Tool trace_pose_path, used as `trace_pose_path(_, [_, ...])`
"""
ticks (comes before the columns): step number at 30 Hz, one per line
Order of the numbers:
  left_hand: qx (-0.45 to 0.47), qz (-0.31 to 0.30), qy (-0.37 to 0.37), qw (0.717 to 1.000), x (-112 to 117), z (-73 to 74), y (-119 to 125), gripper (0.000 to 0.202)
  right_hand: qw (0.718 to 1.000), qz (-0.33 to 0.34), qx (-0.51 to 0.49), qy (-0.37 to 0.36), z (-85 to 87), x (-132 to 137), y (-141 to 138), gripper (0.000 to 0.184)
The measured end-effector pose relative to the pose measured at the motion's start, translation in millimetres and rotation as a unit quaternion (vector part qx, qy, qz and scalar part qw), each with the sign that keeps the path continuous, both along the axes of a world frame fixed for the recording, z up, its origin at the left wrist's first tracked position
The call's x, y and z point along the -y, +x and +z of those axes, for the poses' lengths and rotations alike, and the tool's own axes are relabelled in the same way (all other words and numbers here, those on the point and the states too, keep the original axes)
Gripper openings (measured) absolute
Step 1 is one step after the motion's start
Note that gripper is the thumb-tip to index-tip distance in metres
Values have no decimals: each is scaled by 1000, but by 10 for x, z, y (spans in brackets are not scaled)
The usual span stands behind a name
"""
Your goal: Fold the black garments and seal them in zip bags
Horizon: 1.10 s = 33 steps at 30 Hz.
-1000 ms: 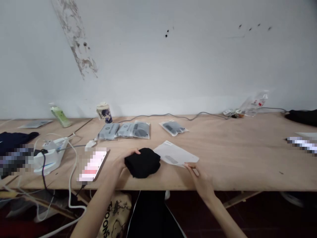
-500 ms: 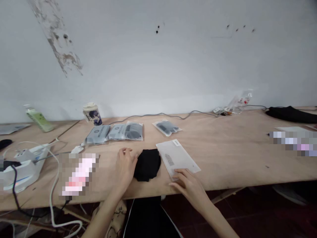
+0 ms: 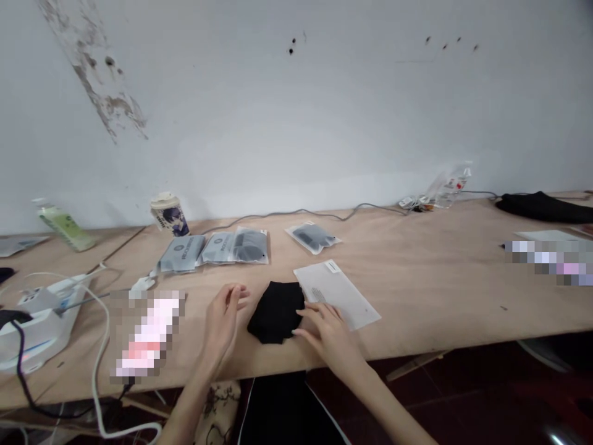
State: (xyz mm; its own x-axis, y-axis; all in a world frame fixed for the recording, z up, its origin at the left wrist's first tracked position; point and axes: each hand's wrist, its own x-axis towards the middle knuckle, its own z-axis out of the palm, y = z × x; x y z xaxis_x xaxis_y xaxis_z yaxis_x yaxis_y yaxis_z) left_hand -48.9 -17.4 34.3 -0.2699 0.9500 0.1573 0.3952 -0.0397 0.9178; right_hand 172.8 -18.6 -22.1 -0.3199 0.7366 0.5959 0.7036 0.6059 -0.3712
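Note:
A folded black cloth (image 3: 274, 312) lies on the plywood table (image 3: 417, 296) near its front edge. My left hand (image 3: 225, 321) is just left of it, fingers loosely curled, holding nothing and slightly apart from the cloth. To the right, my right hand (image 3: 327, 330) rests flat on the near edge of a translucent plastic bag (image 3: 345, 293), fingertips against the cloth's right side. The bag lies flat, and its top corner nearly meets the cloth.
Several sealed packets with dark contents (image 3: 234, 247) lie beyond the hands. Left of them are a pixelated phone-like object (image 3: 146, 334), a white power strip (image 3: 34, 334) with cables, a printed cup (image 3: 169, 213) and a green bottle (image 3: 62, 225). Another black cloth (image 3: 542, 207) lies far right.
My left hand has lifted off the black cloth and moved left. My right hand has slid left across the bag to the cloth. The view has shifted slightly.

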Motion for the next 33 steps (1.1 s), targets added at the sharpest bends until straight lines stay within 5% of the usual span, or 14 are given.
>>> trace_pose_path(5, [-191, -182, 34, 964, 164, -107, 90, 37, 998, 23, -56, -34, -9, -58, -315, 20])
trace_pose_path(8, [-191, -205, 25, 960, 106, -183, 170, 18, 992, 36, -101, -71, 26, -68, -337, 21])
trace_pose_path(11, [-52, -108, -7, 993, -4, -182, 47, 22, 987, 31, -135, -86, 89, -43, -321, 33])
trace_pose_path(14, [104, 46, -14, 993, -12, -185, -229, 32, 991, 22, -105, -85, 107, -1, -393, 45])
trace_pose_path(16, [81, 137, 12, 987, 68, -210, -405, 38, 995, 25, -41, -85, 81, 20, -478, 52])
trace_pose_path(19, [-124, 182, 67, 973, 228, -259, -534, 43, 994, 32, 42, -91, 20, 18, -554, 58])
trace_pose_path(24, [-323, -12, 123, 938, 214, -305, -394, 36, 985, 83, 97, -118, 5, -99, -352, 44])
trace_pose_path(29, [-437, -128, 58, 889, -29, -241, -121, 40, 972, 111, 116, -171, 146, -244, -8, 47])
trace_pose_path(31, [-412, -148, 37, 898, -111, -180, -71, 27, 971, 103, 102, -190, 204, -289, 84, 48])
trace_pose_path(33, [-324, -136, 5, 936, -186, -126, -121, 28, 970, 95, 93, -201, 237, -338, 155, 41])
